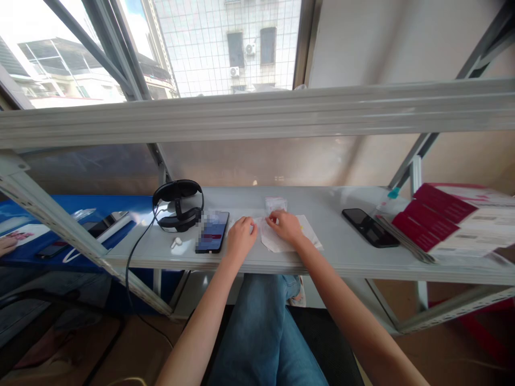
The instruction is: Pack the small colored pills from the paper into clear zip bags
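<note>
Both hands work close together over the front of the worktop (338, 260), the left hand (240, 237) just beside the black phone (213, 236) and the right hand (287, 227) over a white sheet (311, 234). The sheet lies flat on the worktop, partly under the right hand, with its right part in plain view. Behind the right hand, a small clear packet (276, 203) lies on the worktop.

The step in hand looks like fine fingertip work at the sheet's left side. The left hand is curled, its thumb near the fingers; whether it grips anything, I cannot tell. The right hand is bent at the knuckles with thumb and fingertips drawn near each other; something thin and pale may be between the two hands, but it is too faint to be sure.

Judging from this pose, the next move calls for a light pinch and small, even motions, with the sheet kept flat and the wrists low. The left hand has little room on its outer side: the phone is right there, with a white earbud (176, 242) and a black headset (181, 221) beyond it
</note>
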The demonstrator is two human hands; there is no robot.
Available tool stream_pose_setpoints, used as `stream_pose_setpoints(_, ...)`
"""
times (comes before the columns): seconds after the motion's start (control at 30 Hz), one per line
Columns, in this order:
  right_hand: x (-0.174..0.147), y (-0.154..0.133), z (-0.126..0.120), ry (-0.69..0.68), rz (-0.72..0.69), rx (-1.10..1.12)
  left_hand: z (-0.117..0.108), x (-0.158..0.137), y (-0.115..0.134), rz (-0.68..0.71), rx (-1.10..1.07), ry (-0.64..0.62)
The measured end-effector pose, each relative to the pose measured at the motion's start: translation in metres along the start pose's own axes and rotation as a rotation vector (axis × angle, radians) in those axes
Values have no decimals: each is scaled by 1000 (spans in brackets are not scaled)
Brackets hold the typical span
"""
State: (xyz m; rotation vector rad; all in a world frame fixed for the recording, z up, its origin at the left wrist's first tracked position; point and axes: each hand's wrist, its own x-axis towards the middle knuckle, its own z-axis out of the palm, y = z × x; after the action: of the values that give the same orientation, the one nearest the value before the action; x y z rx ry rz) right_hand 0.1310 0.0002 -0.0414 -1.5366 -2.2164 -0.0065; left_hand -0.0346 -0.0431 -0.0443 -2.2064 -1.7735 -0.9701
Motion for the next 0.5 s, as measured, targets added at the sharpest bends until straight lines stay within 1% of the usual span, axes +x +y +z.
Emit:
stream_pose_setpoints(0.1, 3, -4, -1, -78, -24, 52, -2, 10, -2, -63, 10, 51)
stream_pose_setpoints(0.2, 6, -9, -2, -108, -26, 107, -2, 20, -3, -118, -7, 57)
stream_pose_setpoints(0.4, 10, -19, -2, -104, -69, 108, 5, 22, -2, -172, -43, 2)
stream_pose_setpoints(0.5, 14, -16, 0, -84, -70, 78, 9, 18, -1, -144, -59, -42)
